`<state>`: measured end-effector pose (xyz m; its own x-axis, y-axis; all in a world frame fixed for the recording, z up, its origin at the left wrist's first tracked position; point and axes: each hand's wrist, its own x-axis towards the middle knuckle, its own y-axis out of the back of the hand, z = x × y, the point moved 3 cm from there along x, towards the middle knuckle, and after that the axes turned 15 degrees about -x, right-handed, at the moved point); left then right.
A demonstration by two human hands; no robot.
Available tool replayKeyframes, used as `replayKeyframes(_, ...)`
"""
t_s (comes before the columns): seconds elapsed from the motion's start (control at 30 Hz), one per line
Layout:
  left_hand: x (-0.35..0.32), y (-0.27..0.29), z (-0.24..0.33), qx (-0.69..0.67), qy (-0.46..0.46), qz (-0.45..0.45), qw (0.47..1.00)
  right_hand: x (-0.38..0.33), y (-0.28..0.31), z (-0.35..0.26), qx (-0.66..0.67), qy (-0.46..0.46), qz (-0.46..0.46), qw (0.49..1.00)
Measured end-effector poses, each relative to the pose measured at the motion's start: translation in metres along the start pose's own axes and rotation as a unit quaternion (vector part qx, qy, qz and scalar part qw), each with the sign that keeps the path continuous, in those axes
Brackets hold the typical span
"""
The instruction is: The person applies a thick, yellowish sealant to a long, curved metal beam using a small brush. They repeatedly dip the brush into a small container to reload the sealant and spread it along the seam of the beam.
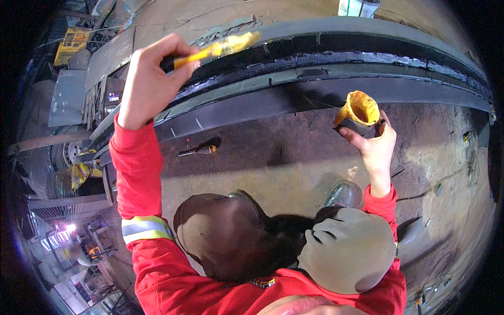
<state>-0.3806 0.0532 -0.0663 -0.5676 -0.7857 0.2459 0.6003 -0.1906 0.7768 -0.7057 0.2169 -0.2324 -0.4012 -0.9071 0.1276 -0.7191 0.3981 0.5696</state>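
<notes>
The left hand [148, 81] is raised high, its fingers curled tight around the dark handle of a brush [215, 50]. The brush runs out to the right of the fist, its shaft and bristle end coated in yellow paint, and the tip lies against the upper edge of a long curved metal beam [336, 58]. Just past the brush tip the beam is wet black; below the fist it is grey with a few short white marks.

The right hand [374, 144] is lower and well apart from the left, closed on a small cup [359, 108] smeared with yellow. The thumb presses the near side of the cup, the other fingers wrap behind it, and the cup's open mouth tilts toward the camera. The cup sits above the palm, just under the lower flange of the beam.

Both arms wear red sleeves; the left sleeve [137, 184] carries a yellow and silver reflective band. Between the two hands, down on the dusty floor [294, 157], lies a screwdriver [198, 151] with an orange handle. Below the right wrist a grey boot [344, 194] shows, and nearer the camera are the knees in worn trousers. A white bucket [357, 7] stands beyond the beam, far above the right hand.
</notes>
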Motion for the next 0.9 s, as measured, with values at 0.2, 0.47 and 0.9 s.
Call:
replayKeyframes(0.2, 0.016, -0.031, -0.011, 0.001, -0.048, 0.006, 0.999, 0.0, 0.001, 0.005, 0.006, 0.009, 0.004, 1.0)
replayKeyframes(0.47, 0.014, -0.04, -0.005, -0.094, -0.029, -0.045, 0.994, -0.001, 0.002, 0.008, 0.012, -0.002, 0.017, 1.0)
replayKeyframes(0.9, -0.016, -0.072, -0.006, -0.041, -0.107, -0.001, 0.993, -0.005, 0.005, 0.007, 0.044, -0.001, 0.015, 0.999)
